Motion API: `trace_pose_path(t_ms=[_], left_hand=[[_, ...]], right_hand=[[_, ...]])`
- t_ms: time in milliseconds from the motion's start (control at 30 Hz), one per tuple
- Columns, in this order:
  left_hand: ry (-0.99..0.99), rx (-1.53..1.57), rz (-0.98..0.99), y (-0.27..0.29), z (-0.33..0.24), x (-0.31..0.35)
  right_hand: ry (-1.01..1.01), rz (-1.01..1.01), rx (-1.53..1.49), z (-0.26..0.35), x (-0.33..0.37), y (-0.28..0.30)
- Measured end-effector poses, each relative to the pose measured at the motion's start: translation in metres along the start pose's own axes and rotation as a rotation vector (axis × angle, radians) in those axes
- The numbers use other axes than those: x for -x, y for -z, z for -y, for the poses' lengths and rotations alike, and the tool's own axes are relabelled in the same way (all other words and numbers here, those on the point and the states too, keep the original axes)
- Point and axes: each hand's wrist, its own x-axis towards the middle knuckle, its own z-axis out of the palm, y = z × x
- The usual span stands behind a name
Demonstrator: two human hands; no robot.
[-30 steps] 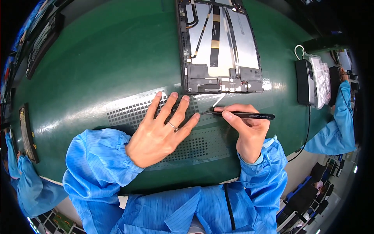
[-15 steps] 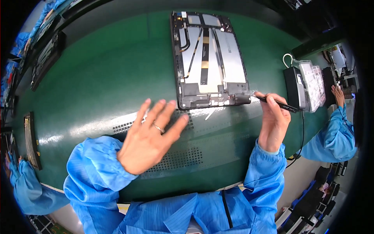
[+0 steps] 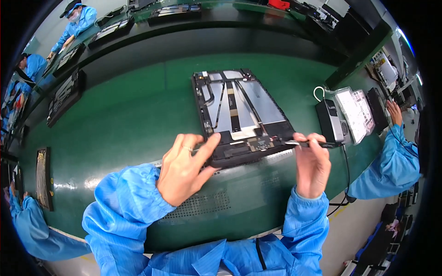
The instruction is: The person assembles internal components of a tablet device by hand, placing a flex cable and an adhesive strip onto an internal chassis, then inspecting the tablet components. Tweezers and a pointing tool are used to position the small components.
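In front of me is an opened tablet [image 3: 271, 108] with its silver inner plates, dark ribbon cables and small circuit board showing. My left hand [image 3: 184, 165] grips its near left corner, index finger over the top and thumb at the front edge. At the near right corner, my right hand [image 3: 313, 161] pinches a pair of black tweezers [image 3: 328, 145] between thumb and fingers. The pale tips of the tweezers point left, over the tablet's corner beside the circuit board. Whether they touch a part there, I cannot tell.
Right of the tablet stand a black box [image 3: 329, 120] with a cable and clear plastic trays [image 3: 353, 112]. A co-worker's hand [image 3: 394, 112] shows beyond. A dark tray [image 3: 43, 179] lies far left. More opened devices [image 3: 175, 13] rest on the raised shelf [image 3: 221, 43] at the back.
My left hand has gone from hovering over the bench to gripping the tablet's corner. The tweezers' tips have come over the right corner. The view has tilted up, showing more of the shelf.
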Motion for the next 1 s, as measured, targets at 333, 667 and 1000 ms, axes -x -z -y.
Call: trace_pose_path(t_ms=[333, 667, 1000], left_hand=[[-0.209, 0.016, -0.173, 0.054, -0.047, -0.007], [-0.249, 0.106, -0.184, 0.055, -0.043, -0.002], [-0.253, 0.120, -0.181, 0.055, -0.039, 0.000]], right_hand=[[0.409, 0.075, 0.003, 0.049, 0.029, -0.020], [0.283, 0.366, 0.281, 0.046, 0.038, -0.082], [0.309, 0.414, 0.310, 0.043, 0.032, -0.082]])
